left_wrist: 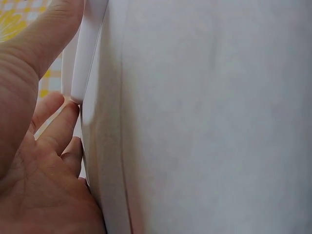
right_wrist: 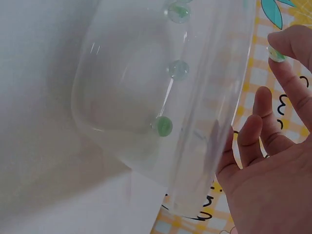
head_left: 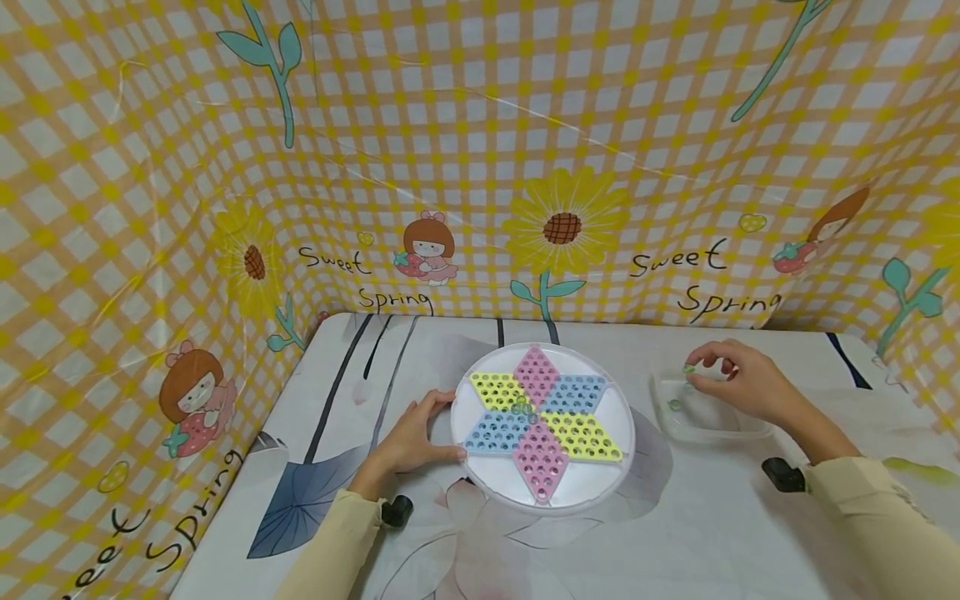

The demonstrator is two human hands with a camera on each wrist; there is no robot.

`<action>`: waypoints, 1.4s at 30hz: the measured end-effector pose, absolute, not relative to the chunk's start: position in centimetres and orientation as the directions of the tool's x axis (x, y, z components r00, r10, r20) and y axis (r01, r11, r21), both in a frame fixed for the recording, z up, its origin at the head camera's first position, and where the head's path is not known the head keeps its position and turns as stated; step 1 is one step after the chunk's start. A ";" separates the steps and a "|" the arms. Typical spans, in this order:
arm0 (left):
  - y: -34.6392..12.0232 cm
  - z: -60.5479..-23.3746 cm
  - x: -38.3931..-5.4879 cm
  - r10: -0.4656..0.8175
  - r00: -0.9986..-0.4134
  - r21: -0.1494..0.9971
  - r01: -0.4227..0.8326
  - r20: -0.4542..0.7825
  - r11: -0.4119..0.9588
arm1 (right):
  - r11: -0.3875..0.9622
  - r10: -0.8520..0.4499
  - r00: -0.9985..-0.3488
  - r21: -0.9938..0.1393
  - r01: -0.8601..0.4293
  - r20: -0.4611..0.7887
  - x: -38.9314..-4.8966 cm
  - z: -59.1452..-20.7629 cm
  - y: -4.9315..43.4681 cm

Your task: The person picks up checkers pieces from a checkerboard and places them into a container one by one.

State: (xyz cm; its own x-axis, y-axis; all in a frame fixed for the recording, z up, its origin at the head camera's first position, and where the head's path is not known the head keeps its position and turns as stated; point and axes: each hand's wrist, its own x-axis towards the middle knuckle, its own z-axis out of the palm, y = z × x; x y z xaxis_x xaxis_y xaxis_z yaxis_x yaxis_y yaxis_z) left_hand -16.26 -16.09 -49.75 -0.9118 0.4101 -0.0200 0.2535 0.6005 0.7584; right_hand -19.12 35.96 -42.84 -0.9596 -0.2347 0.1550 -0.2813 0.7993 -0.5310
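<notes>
A round white Chinese checkers board (head_left: 588, 482) with a pink, yellow and blue star lies on the table. Several clear green marbles (head_left: 522, 407) sit near the star's centre. My left hand (head_left: 415, 433) rests against the board's left rim, thumb and fingers spread along it; the left wrist view shows its fingers (left_wrist: 61, 124) touching the white edge. Above a clear plastic container (head_left: 720, 433), my right hand (head_left: 738, 379) pinches a green-and-white marble (right_wrist: 276, 54) between thumb and index finger. Several marbles, one of them green (right_wrist: 163, 126), lie inside the container.
The table (head_left: 420, 358) has a pale cloth with dark lines and leaf prints. Yellow checked fabric (head_left: 465, 150) with flowers and lettering hangs behind and at both sides. A black wrist camera (head_left: 397, 511) is worn at the left cuff, another (head_left: 783, 474) at the right.
</notes>
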 end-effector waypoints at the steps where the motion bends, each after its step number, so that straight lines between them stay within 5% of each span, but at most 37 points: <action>1: -16.1 -49.8 -16.3 0.411 -0.912 0.759 0.255 -0.018 0.599 | 0.798 -0.238 -0.961 -0.535 -0.276 0.141 -19.2 -42.8 35.9; 42: -16.0 -49.6 -16.2 0.396 -0.917 0.759 0.231 -0.039 0.609 | 0.775 -0.303 -0.938 -0.528 -0.346 0.168 -19.5 -42.9 35.1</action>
State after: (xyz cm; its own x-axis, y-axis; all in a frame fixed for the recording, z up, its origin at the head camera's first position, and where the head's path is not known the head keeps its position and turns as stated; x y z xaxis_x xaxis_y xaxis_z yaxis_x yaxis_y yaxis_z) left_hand -16.23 -15.97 -49.63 -0.9175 0.3959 -0.0387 0.2307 0.6089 0.7590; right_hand -19.50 35.09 -42.94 -0.9379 -0.3033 0.1682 -0.3455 0.7755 -0.5285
